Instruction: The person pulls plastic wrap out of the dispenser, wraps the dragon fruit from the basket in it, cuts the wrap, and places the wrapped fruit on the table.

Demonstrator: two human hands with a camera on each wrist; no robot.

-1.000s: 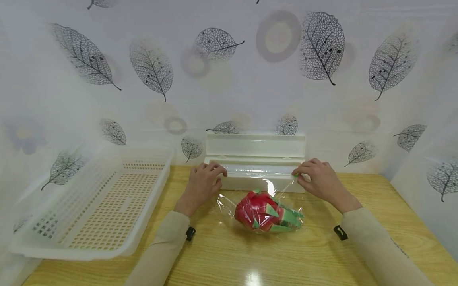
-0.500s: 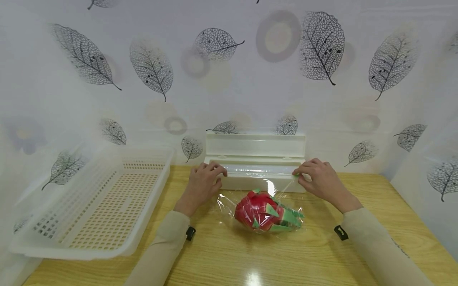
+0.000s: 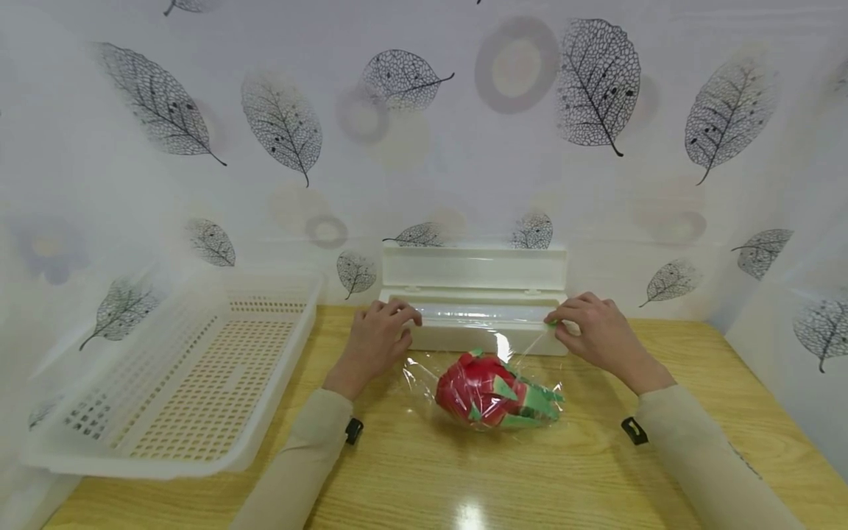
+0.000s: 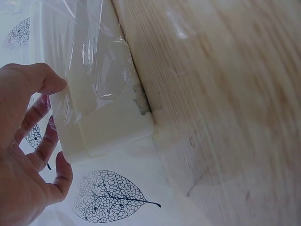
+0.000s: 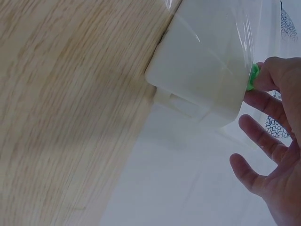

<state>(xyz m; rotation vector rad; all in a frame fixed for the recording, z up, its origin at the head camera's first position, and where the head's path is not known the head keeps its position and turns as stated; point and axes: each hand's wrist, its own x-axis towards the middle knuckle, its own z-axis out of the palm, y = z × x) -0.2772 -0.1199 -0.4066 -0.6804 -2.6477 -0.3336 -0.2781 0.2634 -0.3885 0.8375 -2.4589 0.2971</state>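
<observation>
A white cling film dispenser box [image 3: 486, 340] stands with its lid [image 3: 473, 268] raised, a roll of clear film [image 3: 480, 313] inside. Film stretches from it over a red and green dragon fruit [image 3: 477, 390] on the table. My left hand [image 3: 379, 337] grips the box's left end; in the left wrist view its thumb [image 4: 54, 84] lies at the front edge, fingers curled behind. At the right end my right hand [image 3: 596, 331] pinches a small green slider [image 5: 253, 76] between thumb and forefinger. Its other fingers are spread apart beside the box.
On the left sits a white perforated plastic basket [image 3: 241, 434], partly over the wooden table [image 3: 424, 478]. A leaf-print sheet [image 3: 424, 177] hangs close behind the box and along both sides.
Both hands keep their hold at the box's ends. The fruit and film stay where they were; only the head view shifts very slightly.
</observation>
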